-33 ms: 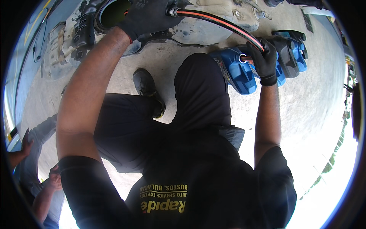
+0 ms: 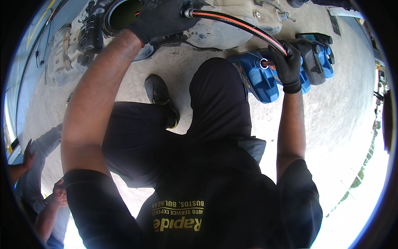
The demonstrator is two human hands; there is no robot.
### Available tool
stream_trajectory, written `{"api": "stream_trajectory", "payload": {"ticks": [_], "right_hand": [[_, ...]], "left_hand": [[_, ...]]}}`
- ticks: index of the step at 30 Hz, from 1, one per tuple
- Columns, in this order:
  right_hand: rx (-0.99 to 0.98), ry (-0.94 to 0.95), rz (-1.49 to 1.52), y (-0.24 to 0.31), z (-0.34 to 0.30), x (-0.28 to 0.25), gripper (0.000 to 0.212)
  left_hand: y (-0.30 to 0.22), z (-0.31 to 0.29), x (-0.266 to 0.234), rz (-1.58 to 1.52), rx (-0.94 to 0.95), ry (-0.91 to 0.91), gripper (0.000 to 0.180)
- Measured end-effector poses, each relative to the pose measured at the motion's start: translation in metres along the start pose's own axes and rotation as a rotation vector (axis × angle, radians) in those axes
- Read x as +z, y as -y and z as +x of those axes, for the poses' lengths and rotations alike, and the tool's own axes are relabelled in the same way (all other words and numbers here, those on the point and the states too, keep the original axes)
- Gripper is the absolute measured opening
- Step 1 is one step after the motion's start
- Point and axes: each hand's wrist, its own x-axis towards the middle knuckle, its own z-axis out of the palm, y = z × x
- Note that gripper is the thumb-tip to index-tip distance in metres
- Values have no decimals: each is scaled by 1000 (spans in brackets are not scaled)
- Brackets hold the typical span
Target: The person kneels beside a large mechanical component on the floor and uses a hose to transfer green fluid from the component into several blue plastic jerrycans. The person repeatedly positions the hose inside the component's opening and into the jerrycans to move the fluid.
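So the hose (image 2: pixel 248 29) is black with a bright orange-red stripe, and there's a shiny metal clamp (image 2: pixel 189 13) round it near the tank. It bows up and over to the right, then drops toward the jug (image 2: pixel 262 83). That one's blue plastic, cap off, pale-rimmed mouth, sitting on the concrete floor (image 2: pixel 340 103); looks like the hose end's in it. Tank (image 2: pixel 219 35) is grimy grey, also floored, with a round black-rimmed opening, kinda greenish inside.
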Motion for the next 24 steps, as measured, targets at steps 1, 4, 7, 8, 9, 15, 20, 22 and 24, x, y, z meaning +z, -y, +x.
{"api": "stream_trajectory", "payload": {"ticks": [1, 4, 7, 8, 9, 15, 20, 22, 24], "right_hand": [[16, -2, 18, -4, 0, 0, 29], [-49, 23, -61, -19, 3, 0, 32], [-22, -7, 108, -16, -7, 11, 28], [-65, 16, 31, -13, -2, 12, 23], [-137, 14, -26, -21, -3, 13, 22], [-61, 53, -31, -30, -15, 19, 24], [-222, 25, -233, -41, -19, 22, 30], [-241, 39, -280, -40, -15, 26, 32], [-216, 29, -267, -39, -28, 15, 31]], "left_hand": [[0, 0, 0, 14, 10, -7, 55], [4, -2, 4, -20, 29, -1, 47], [6, -12, 6, 155, -174, 172, 63], [8, -10, 1, 123, -197, 200, 61], [6, -8, 1, 74, -217, 232, 60], [-15, 1, -13, -117, -376, 204, 56], [-12, 1, 4, 117, -370, 371, 63], [-3, -16, 11, 151, -350, 234, 57], [-22, 1, 9, 57, -319, 276, 51]]}}
